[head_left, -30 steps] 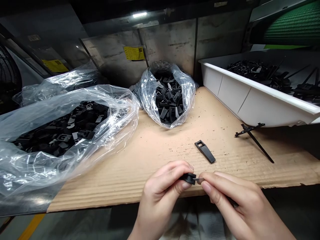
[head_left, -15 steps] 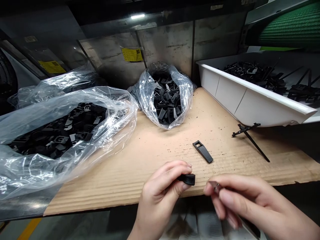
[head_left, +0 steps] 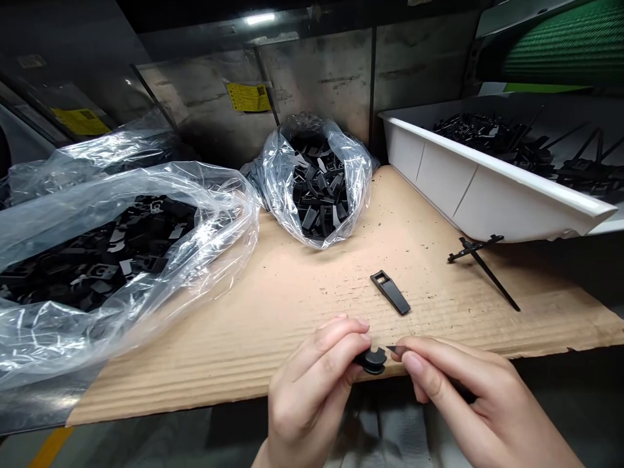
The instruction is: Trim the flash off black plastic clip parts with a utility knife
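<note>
My left hand [head_left: 312, 383] pinches a small black round plastic part [head_left: 373, 361] between thumb and forefinger at the near edge of the cardboard [head_left: 302, 305]. My right hand [head_left: 468, 396] pinches a thin dark strip [head_left: 397, 351] whose pointed tip almost touches the round part. A black wedge-shaped clip [head_left: 390, 292] lies flat on the cardboard just beyond my fingers. A long black tie part [head_left: 480, 266] lies further right.
A clear bag of black clips [head_left: 316, 182] stands at the back middle. A larger clear bag of black parts [head_left: 112, 247] fills the left. A white tray [head_left: 487, 188] with several black tie parts sits at the right. A metal wall stands behind.
My right hand pulled away from the round part half a second ago, then came back. The strip's tip now points at the round part again.
</note>
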